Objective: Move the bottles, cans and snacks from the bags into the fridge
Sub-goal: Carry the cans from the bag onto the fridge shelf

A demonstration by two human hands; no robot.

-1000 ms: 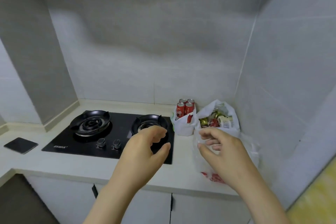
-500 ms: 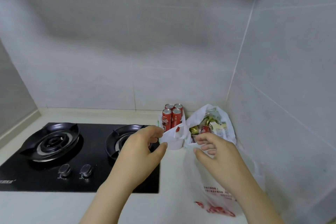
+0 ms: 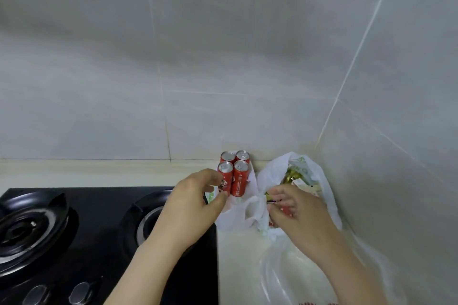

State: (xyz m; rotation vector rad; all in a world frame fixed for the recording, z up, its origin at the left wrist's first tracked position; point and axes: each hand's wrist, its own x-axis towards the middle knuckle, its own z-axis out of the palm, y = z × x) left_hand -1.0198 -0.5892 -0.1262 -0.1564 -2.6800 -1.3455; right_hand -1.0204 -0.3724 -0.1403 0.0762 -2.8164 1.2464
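Several red cans (image 3: 239, 180) stand upright in a small white bag (image 3: 234, 216) against the back wall. My left hand (image 3: 194, 205) reaches them, its curved fingers and thumb touching the left side of the front-left can. To the right, a larger white bag (image 3: 322, 181) in the corner holds gold and green snack packets (image 3: 295, 176). My right hand (image 3: 301, 215) is inside its mouth, fingers curled over a red snack packet (image 3: 287, 211) that is mostly hidden.
A black gas hob (image 3: 99, 230) with two burners and two knobs lies left of the bags. A crumpled clear plastic bag (image 3: 280, 277) lies on the pale counter (image 3: 238, 267) at the front right. Tiled walls close the corner behind and to the right.
The view has come closer to the corner. My left hand moved forward to the cans. My right hand went from the bag's edge into the snack bag, over the red packet.
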